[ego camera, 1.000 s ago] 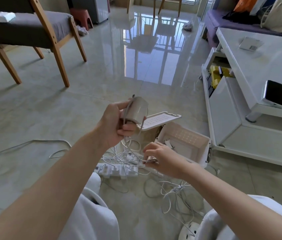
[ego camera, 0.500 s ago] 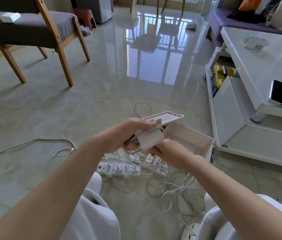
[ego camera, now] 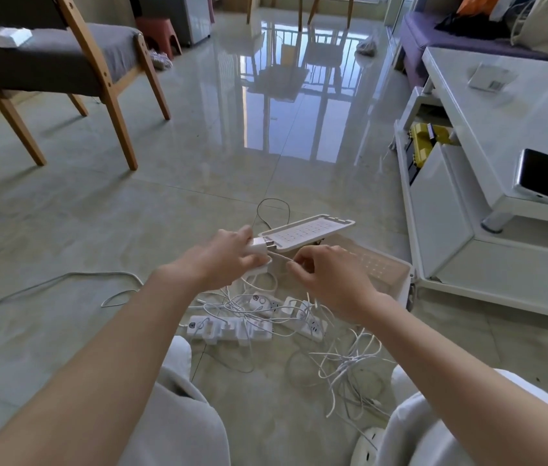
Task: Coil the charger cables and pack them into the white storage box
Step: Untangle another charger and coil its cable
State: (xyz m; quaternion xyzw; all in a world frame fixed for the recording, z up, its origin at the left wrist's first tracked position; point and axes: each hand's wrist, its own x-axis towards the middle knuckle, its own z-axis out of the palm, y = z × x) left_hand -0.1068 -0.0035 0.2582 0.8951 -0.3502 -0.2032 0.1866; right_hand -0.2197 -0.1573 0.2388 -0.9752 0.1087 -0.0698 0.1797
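My left hand (ego camera: 229, 255) grips a white charger plug (ego camera: 261, 246), prongs pointing right. Its thin white cable (ego camera: 279, 256) runs across to my right hand (ego camera: 324, 277), which pinches it between fingertips. Both hands hover just in front of the open white storage box (ego camera: 397, 280), whose perforated lid (ego camera: 306, 230) is tilted up behind the hands. Below them on the floor lie white power strips (ego camera: 229, 329) and a tangle of white cables (ego camera: 346, 364).
A white low table (ego camera: 487, 105) with a phone (ego camera: 542, 174) stands at the right, close to the box. A wooden chair (ego camera: 64, 68) is at the far left. One long cable (ego camera: 47, 284) trails left across the tiled floor. My knees frame the pile.
My left hand has come down from chest height to the box with the charger. My right hand rose from the cable pile and took hold of the charger's cable.
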